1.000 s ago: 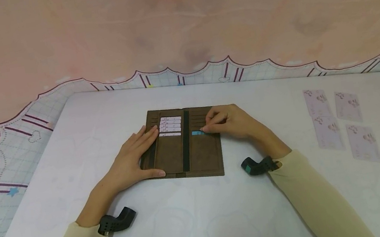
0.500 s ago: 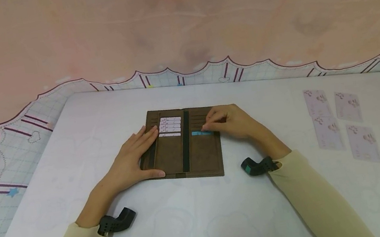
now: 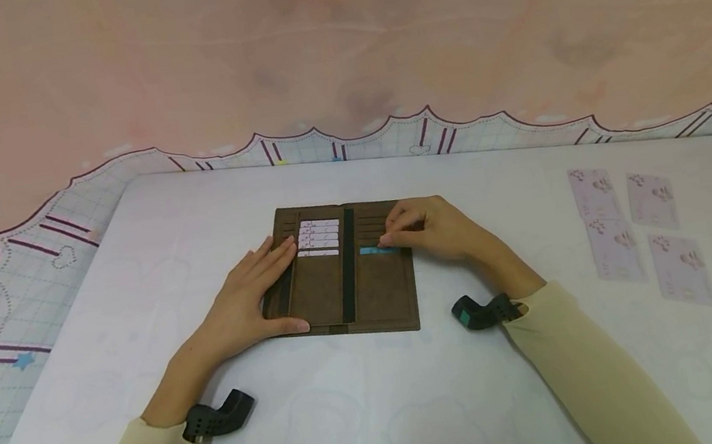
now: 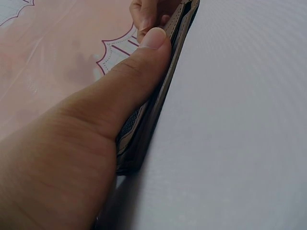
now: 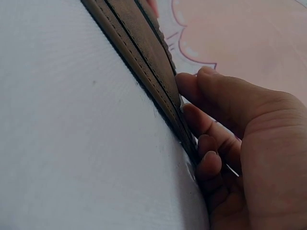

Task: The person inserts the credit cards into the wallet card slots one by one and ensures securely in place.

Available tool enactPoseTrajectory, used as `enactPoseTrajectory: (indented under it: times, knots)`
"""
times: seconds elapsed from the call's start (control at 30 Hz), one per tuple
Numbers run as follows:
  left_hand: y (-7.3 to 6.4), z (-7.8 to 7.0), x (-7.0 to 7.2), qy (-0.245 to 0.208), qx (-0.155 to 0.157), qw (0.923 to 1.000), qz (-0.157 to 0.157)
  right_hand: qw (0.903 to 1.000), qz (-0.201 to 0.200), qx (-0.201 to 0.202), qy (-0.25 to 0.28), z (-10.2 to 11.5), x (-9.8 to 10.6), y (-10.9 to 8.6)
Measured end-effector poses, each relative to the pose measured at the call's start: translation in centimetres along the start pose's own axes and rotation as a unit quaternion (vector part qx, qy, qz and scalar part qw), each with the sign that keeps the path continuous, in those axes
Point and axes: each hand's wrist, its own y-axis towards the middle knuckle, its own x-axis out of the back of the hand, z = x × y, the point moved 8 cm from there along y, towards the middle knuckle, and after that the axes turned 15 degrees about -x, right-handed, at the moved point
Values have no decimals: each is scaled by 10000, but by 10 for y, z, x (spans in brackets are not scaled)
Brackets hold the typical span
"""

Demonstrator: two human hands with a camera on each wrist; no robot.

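A brown long wallet (image 3: pixel 385 297) lies unfolded on the white table, a dark band down its middle. White cards (image 3: pixel 319 237) sit stacked in its left-hand slots, only their upper strips showing. From a right-hand slot a narrow strip of a blue card (image 3: pixel 375 249) shows. My left hand (image 3: pixel 238 300) rests on the wallet's left side, fingers extended; in the left wrist view its thumb (image 4: pixel 144 62) lies along the wallet's near edge. My right hand (image 3: pixel 431 229) pinches the blue card's upper edge with curled fingers; the wallet blocks the card in the right wrist view.
Several pale pink-printed cards (image 3: pixel 615 249) lie apart from the wallet on the right of the table (image 3: pixel 375 423). A patterned cloth border (image 3: pixel 377 138) runs along the table's back and left, in front of a pinkish backdrop.
The blue card's strip has become slightly thinner, and more of its width shows as the right fingertips shifted slightly right. The left hand stays put.
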Motion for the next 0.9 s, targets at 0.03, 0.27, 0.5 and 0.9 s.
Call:
enactPoseTrajectory:
  times: [0.03,0.27,0.5,0.9]
  knots:
    - [0,0,0,6,-6,10000,-5,10000,-3,-5,-11,0,0,0]
    - [1,-1,2,67,-45,10000,-14,10000,8,72,-12,1,2,0]
    - [2,-1,4,90,-67,9999,18,9999,-31,125,-2,3,3,0]
    - [1,-3,2,-22,-45,10000,-41,9988,-210,-220,-385,5,17,-5]
